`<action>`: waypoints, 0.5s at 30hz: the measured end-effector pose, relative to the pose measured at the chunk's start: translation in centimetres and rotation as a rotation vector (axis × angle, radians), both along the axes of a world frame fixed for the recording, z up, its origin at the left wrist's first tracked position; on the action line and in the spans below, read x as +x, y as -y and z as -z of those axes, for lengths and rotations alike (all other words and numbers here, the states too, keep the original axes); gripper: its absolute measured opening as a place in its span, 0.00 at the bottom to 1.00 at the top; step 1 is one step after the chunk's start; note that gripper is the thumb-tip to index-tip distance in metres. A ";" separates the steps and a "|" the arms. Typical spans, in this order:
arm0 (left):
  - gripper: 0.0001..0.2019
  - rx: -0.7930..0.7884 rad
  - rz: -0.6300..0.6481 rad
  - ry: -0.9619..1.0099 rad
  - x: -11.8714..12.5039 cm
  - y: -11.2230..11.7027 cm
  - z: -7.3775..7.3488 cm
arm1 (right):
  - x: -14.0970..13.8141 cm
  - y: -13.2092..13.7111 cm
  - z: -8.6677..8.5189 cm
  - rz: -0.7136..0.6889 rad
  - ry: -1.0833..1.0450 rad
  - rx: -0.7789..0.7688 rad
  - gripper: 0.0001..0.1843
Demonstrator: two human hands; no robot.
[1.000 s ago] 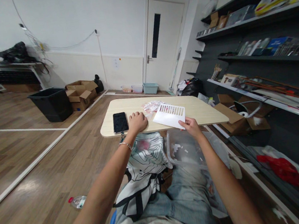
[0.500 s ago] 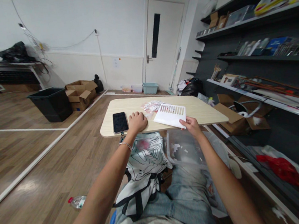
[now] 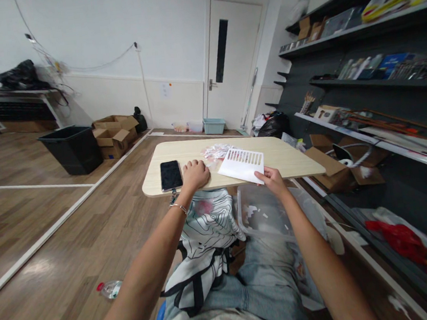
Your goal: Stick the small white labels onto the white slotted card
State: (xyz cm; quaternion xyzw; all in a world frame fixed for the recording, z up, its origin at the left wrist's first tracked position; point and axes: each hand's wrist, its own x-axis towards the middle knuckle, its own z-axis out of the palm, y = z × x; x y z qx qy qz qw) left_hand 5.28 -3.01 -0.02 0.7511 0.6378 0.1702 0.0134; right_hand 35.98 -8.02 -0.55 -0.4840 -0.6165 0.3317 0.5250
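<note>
My right hand (image 3: 271, 179) grips the lower right corner of a white sheet (image 3: 240, 170) with a row of slots cut along its far edge. The sheet tilts over the near part of the table. Just beyond it lies a pile of small white and reddish paper pieces (image 3: 218, 151), partly covered by the sheet. My left hand (image 3: 195, 173) rests palm down on the table, its fingers curled and closed; whatever is under them is hidden. Beside it on the left lies a black-screened phone (image 3: 171, 175).
The pale wooden table (image 3: 291, 164) has rounded corners. Below its near edge, a clear plastic bin (image 3: 259, 219) holds a few white scraps. Patterned cloth (image 3: 209, 227) covers part of my lap. A bottle (image 3: 110, 289) lies on the floor at left; shelves (image 3: 382, 84) line the right side.
Hardly anything differs. The whole view has shifted very slightly, and both hands and the white sheet keep their places on the table.
</note>
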 end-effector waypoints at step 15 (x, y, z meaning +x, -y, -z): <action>0.22 0.006 0.008 0.008 0.0 0.1 -0.1 | -0.2 0.3 -0.3 0.001 -0.017 0.005 0.32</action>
